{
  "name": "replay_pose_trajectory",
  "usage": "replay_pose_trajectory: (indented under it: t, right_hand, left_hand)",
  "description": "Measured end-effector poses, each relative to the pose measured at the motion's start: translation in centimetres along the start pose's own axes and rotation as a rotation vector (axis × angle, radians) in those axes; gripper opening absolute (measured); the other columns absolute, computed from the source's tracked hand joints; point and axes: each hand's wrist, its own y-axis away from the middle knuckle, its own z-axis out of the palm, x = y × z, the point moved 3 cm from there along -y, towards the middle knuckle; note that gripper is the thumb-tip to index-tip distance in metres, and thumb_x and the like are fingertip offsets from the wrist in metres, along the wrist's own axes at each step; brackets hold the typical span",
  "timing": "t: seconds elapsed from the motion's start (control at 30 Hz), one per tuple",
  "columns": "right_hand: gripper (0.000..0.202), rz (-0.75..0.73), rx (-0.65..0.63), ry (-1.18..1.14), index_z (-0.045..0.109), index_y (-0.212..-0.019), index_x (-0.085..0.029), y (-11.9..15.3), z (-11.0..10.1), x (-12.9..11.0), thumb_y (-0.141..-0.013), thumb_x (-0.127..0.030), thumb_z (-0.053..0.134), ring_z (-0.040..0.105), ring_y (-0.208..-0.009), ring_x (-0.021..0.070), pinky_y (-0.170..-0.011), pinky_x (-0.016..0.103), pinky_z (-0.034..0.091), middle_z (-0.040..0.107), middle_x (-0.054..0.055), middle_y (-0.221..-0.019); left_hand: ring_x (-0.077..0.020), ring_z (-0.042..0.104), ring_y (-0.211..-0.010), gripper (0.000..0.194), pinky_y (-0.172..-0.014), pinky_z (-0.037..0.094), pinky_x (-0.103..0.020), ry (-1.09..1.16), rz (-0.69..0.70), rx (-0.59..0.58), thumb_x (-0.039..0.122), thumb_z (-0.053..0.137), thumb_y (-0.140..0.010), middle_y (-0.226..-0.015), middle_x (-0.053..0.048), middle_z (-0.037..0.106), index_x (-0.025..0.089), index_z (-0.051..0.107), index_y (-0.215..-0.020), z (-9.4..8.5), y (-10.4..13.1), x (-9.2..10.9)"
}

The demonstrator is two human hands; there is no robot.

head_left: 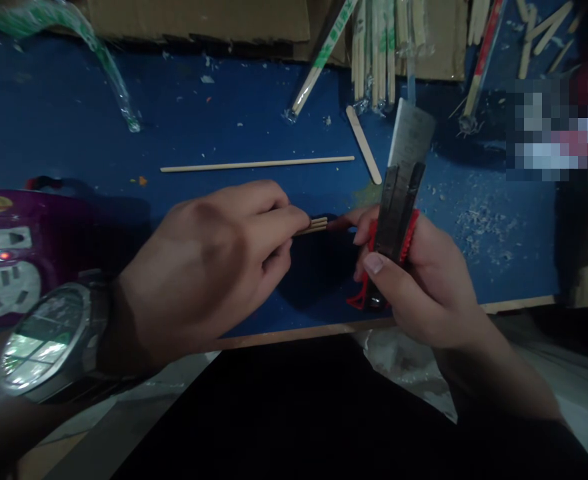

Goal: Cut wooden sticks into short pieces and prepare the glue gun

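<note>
My left hand (219, 253) is closed round a few thin wooden sticks (317, 226), whose ends poke out to the right of the fingertips. In my right hand (424, 280) is a utility knife (399, 200) with red wrapping on its handle and a wide blade pointing up and away. A finger of that hand reaches left to the stick ends. One long thin stick (257, 164) lies beyond my left hand, and a flat wooden stick (364, 145) lies left of the blade.
A purple power socket box (4, 253) stands at the left on the blue table (174, 87). Wrapped chopsticks (374, 60), cardboard (199, 20) and green-printed wrappers (109, 63) lie at the back. Short wooden pieces (527, 40) are at the back right, and shavings (494, 223) at the right.
</note>
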Motion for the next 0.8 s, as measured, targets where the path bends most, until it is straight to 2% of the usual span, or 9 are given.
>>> replay_pose_trajectory:
  t: [0.23, 0.4, 0.63, 0.8]
  right_hand:
    - [0.008, -0.017, -0.010, 0.026, 0.064, -0.113, -0.029, 0.00, -0.08, 0.03, -0.105, -0.030, 0.063, 0.073, -0.108, 0.0321, -0.106, 0.054, 0.056, 0.073, 0.002, -0.088]
    - [0.010, -0.023, -0.015, 0.022, 0.064, -0.114, -0.028, 0.04, -0.07, 0.04, -0.105, -0.031, 0.063, 0.073, -0.113, 0.0329, -0.106, 0.053, 0.056, 0.074, 0.002, -0.088]
    - [0.010, -0.027, -0.020, 0.026, 0.063, -0.115, -0.028, 0.05, 0.01, -0.02, -0.105, -0.030, 0.062, 0.072, -0.119, 0.0327, -0.106, 0.053, 0.055, 0.077, 0.004, -0.102]
    - [0.010, -0.001, -0.021, 0.018, 0.064, -0.115, -0.029, 0.02, -0.01, -0.15, -0.106, -0.031, 0.062, 0.071, -0.121, 0.0341, -0.105, 0.055, 0.056, 0.078, 0.005, -0.107]
  left_hand:
    - [-0.0191, 0.071, -0.096, 0.023, -0.073, 0.049, -0.031, -0.012, -0.001, -0.025, 0.013, 0.056, -0.106, -0.117, -0.002, 0.073, 0.024, 0.074, -0.115, -0.17, -0.13, 0.30]
    - [-0.0194, 0.072, -0.093, 0.019, -0.069, 0.048, -0.032, -0.001, 0.022, 0.013, 0.014, 0.059, -0.103, -0.113, -0.002, 0.073, 0.023, 0.074, -0.110, 0.03, -0.19, 0.25]
    - [-0.0202, 0.071, -0.092, 0.017, -0.068, 0.047, -0.033, -0.011, 0.027, 0.009, 0.014, 0.059, -0.103, -0.111, -0.002, 0.073, 0.022, 0.073, -0.106, 0.01, -0.12, 0.13]
    - [-0.0218, 0.072, -0.096, 0.022, -0.070, 0.049, -0.034, -0.007, 0.012, -0.020, 0.013, 0.055, -0.104, -0.113, -0.004, 0.073, 0.023, 0.074, -0.110, -0.17, -0.24, 0.24]
